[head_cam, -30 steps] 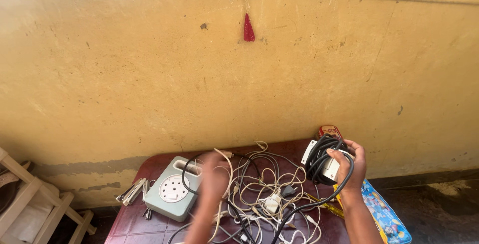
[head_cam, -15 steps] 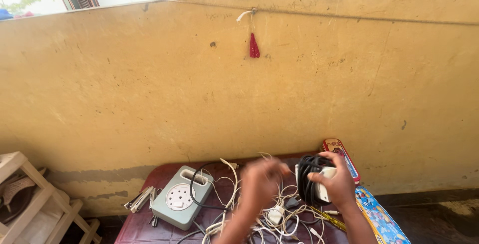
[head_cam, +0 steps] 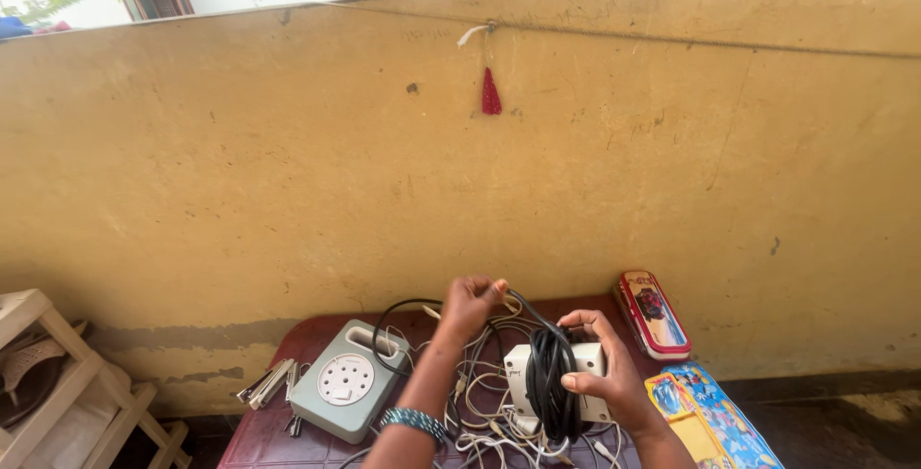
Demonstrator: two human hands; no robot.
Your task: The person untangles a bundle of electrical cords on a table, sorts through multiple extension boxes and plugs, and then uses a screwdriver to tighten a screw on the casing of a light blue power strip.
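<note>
A low table with a dark red top stands against the yellow wall. On it, at about 9 o'clock of the top, lies a grey-green extension box with a round white socket face. A bundle of metal clips lies just beside that box, toward the 9 o'clock edge. A tangle of white cables covers the centre and spreads toward 6 o'clock. At 2 o'clock a red pencil case rests near the wall. At 4 o'clock a blue picture box lies at the table's edge; whether it rests on the top cannot be told.
</note>
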